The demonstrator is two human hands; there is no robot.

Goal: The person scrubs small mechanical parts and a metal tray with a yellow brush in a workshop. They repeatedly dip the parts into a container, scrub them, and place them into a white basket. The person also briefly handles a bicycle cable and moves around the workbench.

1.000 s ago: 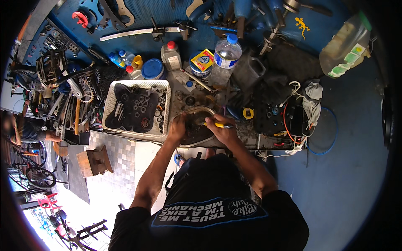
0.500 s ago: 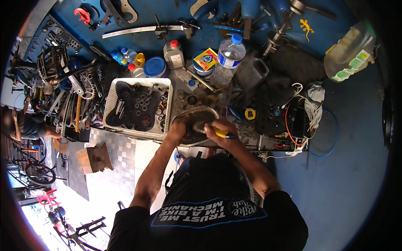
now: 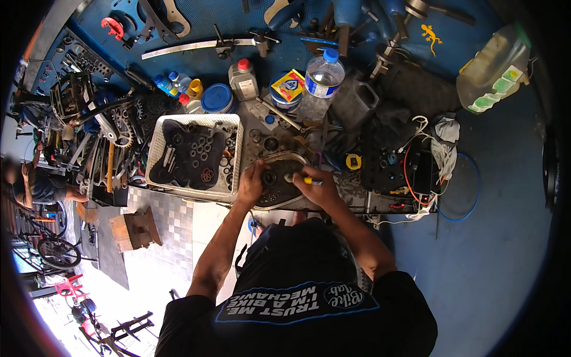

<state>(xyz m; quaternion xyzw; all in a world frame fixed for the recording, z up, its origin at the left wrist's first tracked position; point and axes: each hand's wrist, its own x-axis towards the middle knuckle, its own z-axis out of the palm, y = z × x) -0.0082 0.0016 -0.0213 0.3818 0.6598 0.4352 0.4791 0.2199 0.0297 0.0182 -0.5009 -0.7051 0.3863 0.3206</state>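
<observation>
Over a shallow basin (image 3: 300,158) with dark, dirty contents, my left hand (image 3: 251,185) is closed on a small dark ring-shaped part (image 3: 269,178). The part's exact kind is too small to make out. My right hand (image 3: 318,190) wraps round a brush (image 3: 311,181) with a yellow and black handle. Its head points left toward the ring, with a small gap between them. Beside my left hand stands a cream plastic basket (image 3: 239,149) holding a dark cloth (image 3: 185,169), several metal rings and other small parts.
Behind the basin stand a clear bottle (image 3: 321,89), a grey bottle (image 3: 242,80) and a blue-lidded tub (image 3: 217,98). Cables (image 3: 443,157) and a black tray (image 3: 375,163) lie on the right. Tools and bike parts (image 3: 113,131) crowd the left, where another person (image 3: 47,184) sits farther off.
My right hand and the brush have moved slightly right, away from my left hand. The ring in my left hand now shows clearly. The view has shifted a little.
</observation>
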